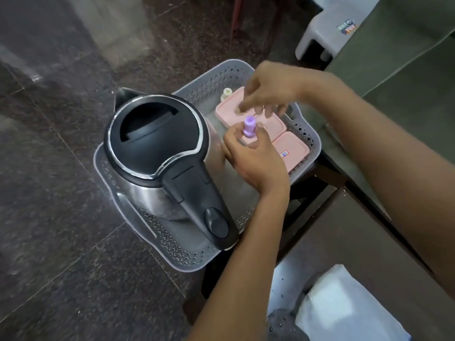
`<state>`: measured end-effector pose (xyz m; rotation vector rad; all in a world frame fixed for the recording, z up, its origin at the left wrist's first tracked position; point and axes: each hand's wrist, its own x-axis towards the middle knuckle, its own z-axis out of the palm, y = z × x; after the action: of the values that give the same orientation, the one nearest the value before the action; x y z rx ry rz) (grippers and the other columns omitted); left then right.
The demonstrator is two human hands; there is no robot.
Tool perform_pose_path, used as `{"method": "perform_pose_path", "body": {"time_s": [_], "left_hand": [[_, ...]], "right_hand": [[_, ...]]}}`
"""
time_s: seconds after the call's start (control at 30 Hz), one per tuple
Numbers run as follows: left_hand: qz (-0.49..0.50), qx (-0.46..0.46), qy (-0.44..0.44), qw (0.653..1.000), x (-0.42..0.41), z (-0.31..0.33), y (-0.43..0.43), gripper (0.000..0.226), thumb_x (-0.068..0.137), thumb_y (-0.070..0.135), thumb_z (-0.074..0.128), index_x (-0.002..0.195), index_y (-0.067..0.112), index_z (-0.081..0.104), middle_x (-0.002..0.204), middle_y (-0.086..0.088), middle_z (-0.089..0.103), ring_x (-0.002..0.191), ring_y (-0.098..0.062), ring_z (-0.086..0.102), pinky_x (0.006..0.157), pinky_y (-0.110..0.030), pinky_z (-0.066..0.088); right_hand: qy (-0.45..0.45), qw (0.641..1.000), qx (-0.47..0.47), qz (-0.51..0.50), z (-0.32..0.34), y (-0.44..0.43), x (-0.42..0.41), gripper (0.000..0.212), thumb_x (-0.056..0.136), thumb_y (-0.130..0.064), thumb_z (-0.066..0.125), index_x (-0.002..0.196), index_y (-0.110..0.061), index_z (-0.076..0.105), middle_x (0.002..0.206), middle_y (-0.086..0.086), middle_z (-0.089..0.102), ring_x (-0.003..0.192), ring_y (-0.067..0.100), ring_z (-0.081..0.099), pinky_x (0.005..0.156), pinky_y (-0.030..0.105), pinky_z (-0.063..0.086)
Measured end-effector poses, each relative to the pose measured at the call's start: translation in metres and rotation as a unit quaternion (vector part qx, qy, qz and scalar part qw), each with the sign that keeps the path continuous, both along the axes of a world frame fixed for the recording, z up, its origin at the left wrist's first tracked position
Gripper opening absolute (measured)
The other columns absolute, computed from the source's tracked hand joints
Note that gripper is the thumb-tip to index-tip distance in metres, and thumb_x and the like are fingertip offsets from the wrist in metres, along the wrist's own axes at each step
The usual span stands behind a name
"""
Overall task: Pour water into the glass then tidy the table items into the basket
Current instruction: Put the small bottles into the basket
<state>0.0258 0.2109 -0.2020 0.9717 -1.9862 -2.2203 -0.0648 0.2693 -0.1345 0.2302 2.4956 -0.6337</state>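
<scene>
A grey perforated basket (pixel 204 84) holds a steel electric kettle (pixel 157 153) with a black lid and handle. Beside it lie two pink lidded boxes, one at the back (pixel 275 124), one at the right (pixel 293 148). A small cream bottle (pixel 227 93) stands at the basket's far side. My left hand (pixel 256 158) is shut on a small bottle with a purple cap (pixel 249 126), upright over the pink boxes. My right hand (pixel 270 92) hovers just above it, fingers spread and pointing down, holding nothing that I can see. No glass is visible.
The basket rests on a dark stool or low table frame (pixel 307 203) over a dark stone floor. A white plastic stool (pixel 327 28) stands at the back right. A grey-green surface (pixel 406 70) fills the right side. A white bag (pixel 344 306) lies at the bottom right.
</scene>
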Motion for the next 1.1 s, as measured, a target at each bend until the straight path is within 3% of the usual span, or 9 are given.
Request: {"method": "perform_pose_path", "body": {"time_s": [0.07, 0.17, 0.3, 0.37, 0.43, 0.57, 0.87, 1.0, 1.1], "left_hand": [[0.001, -0.003, 0.011, 1.000, -0.001, 0.001, 0.004, 0.023, 0.081, 0.005, 0.064, 0.103, 0.008, 0.058, 0.106, -0.011, 0.056, 0.065, 0.022, 0.048, 0.059, -0.001, 0.036], [0.003, 0.002, 0.010, 1.000, -0.005, 0.000, 0.005, 0.023, 0.084, 0.006, 0.063, 0.106, 0.009, 0.061, 0.103, -0.008, 0.052, 0.068, 0.027, 0.047, 0.060, 0.002, 0.035], [0.005, -0.014, 0.020, 1.000, -0.011, 0.001, 0.001, 0.031, 0.082, 0.009, 0.066, 0.112, 0.013, 0.061, 0.098, -0.002, 0.053, 0.090, -0.011, 0.059, 0.070, -0.006, 0.041], [0.001, -0.012, 0.033, 0.999, -0.011, 0.002, 0.002, 0.050, 0.080, 0.004, 0.065, 0.127, 0.015, 0.052, 0.117, -0.009, 0.055, 0.106, -0.023, 0.057, 0.092, -0.022, 0.044], [0.011, -0.012, 0.037, 0.999, -0.009, 0.002, 0.003, 0.059, 0.080, -0.001, 0.058, 0.136, 0.013, 0.042, 0.132, -0.012, 0.049, 0.121, -0.026, 0.049, 0.106, -0.028, 0.036], [0.028, -0.010, 0.018, 0.999, -0.005, -0.001, 0.003, 0.054, 0.081, -0.004, 0.050, 0.133, 0.010, 0.044, 0.125, -0.007, 0.052, 0.122, -0.021, 0.045, 0.097, -0.016, 0.026], [0.028, 0.002, 0.018, 0.999, -0.010, 0.000, 0.003, 0.052, 0.080, -0.006, 0.047, 0.129, 0.010, 0.047, 0.106, 0.010, 0.045, 0.119, -0.022, 0.049, 0.098, -0.030, 0.036], [0.034, 0.013, 0.021, 0.999, -0.009, -0.004, 0.002, 0.051, 0.079, -0.007, 0.047, 0.128, 0.007, 0.048, 0.120, -0.003, 0.055, 0.120, -0.023, 0.049, 0.096, -0.017, 0.032], [-0.002, 0.012, 0.058, 0.998, 0.000, 0.003, 0.002, 0.053, 0.078, -0.006, 0.046, 0.128, 0.008, 0.046, 0.131, -0.008, 0.052, 0.124, -0.024, 0.048, 0.107, -0.036, 0.036]], "right_hand": [[-0.034, 0.999, -0.035, 0.017, 0.003, 0.006, 0.017, 0.023, 0.082, -0.028, 0.067, 0.089, -0.006, 0.070, 0.079, 0.011, 0.066, 0.065, 0.019, 0.061, 0.052, 0.024, 0.049], [0.030, 0.997, -0.074, -0.016, 0.002, 0.009, 0.024, 0.017, 0.078, -0.021, 0.072, 0.088, -0.007, 0.072, 0.076, 0.011, 0.067, 0.064, 0.016, 0.061, 0.050, 0.018, 0.049], [0.079, 0.996, -0.007, 0.040, 0.006, -0.001, 0.018, 0.014, 0.073, -0.016, 0.074, 0.083, -0.007, 0.074, 0.070, 0.014, 0.066, 0.054, 0.014, 0.055, 0.034, 0.008, 0.036], [0.139, 0.990, 0.010, 0.032, 0.005, 0.002, 0.004, 0.013, 0.074, -0.017, 0.071, 0.085, -0.009, 0.074, 0.069, 0.010, 0.066, 0.047, 0.002, 0.056, 0.045, 0.009, 0.041], [0.231, 0.972, 0.026, -0.019, -0.004, 0.006, -0.016, 0.018, 0.076, -0.021, 0.068, 0.089, -0.010, 0.074, 0.083, 0.009, 0.068, 0.064, 0.002, 0.060, 0.066, 0.022, 0.051], [0.298, 0.944, 0.134, -0.044, -0.041, 0.009, -0.046, 0.022, 0.078, -0.025, 0.064, 0.091, -0.008, 0.071, 0.114, 0.011, 0.054, 0.112, 0.029, 0.044, 0.083, 0.045, 0.049], [0.243, 0.952, 0.168, -0.072, -0.089, 0.012, -0.053, 0.029, 0.085, -0.032, 0.063, 0.102, -0.009, 0.070, 0.125, 0.009, 0.049, 0.124, 0.030, 0.036, 0.099, 0.047, 0.042], [0.256, 0.950, 0.154, -0.087, -0.077, 0.015, -0.049, 0.030, 0.082, -0.032, 0.065, 0.102, -0.011, 0.071, 0.121, 0.008, 0.056, 0.123, 0.030, 0.038, 0.100, 0.045, 0.038], [0.342, 0.921, 0.123, -0.141, -0.062, 0.027, -0.027, 0.025, 0.084, -0.022, 0.053, 0.100, -0.015, 0.071, 0.114, 0.007, 0.062, 0.118, 0.029, 0.043, 0.097, 0.041, 0.040]]}}
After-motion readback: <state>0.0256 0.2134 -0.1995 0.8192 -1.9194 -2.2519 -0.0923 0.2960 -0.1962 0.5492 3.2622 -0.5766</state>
